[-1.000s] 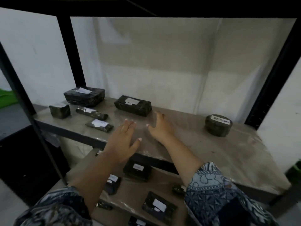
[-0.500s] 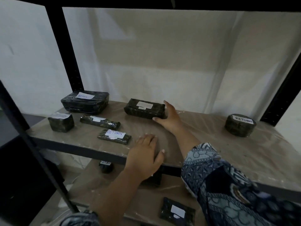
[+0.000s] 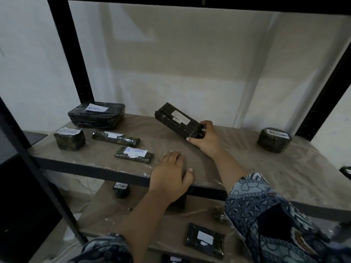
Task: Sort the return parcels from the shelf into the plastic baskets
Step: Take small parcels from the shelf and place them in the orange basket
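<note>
Head view: right hand (image 3: 206, 138) grips the near end of a long parcel (image 3: 176, 120) wrapped in dark plastic, fingers (image 3: 206, 123) curled over the top edge and thumb under the end. That parcel sits mid-shelf toward the back, tilted, with its far end raised off the shelf (image 3: 247, 158); pale labels on top, text unreadable. Left hand (image 3: 171, 173) lies flat on the shelf's front edge, palm down, its fingers (image 3: 174, 156) straight and holding nothing, just right of a flat parcel (image 3: 134, 154) labelled RETURN. Behind that lies a thin parcel (image 3: 115, 138), and at far left a small blocky parcel (image 3: 69, 138), label blurred. Big box parcel (image 3: 96, 115) labelled RETURN sits at back left near the black upright. Round parcel (image 3: 274, 139) labelled RETURN stands alone at the right, well apart from the hands. Shelf surface is covered in clear plastic sheet. Lower shelf (image 3: 114, 209) carries a small parcel (image 3: 121, 189) labelled RETURN under the upper shelf's edge, and a square flat parcel (image 3: 205, 240) with a white label near the front. Patterned blue sleeves on both arms.
</note>
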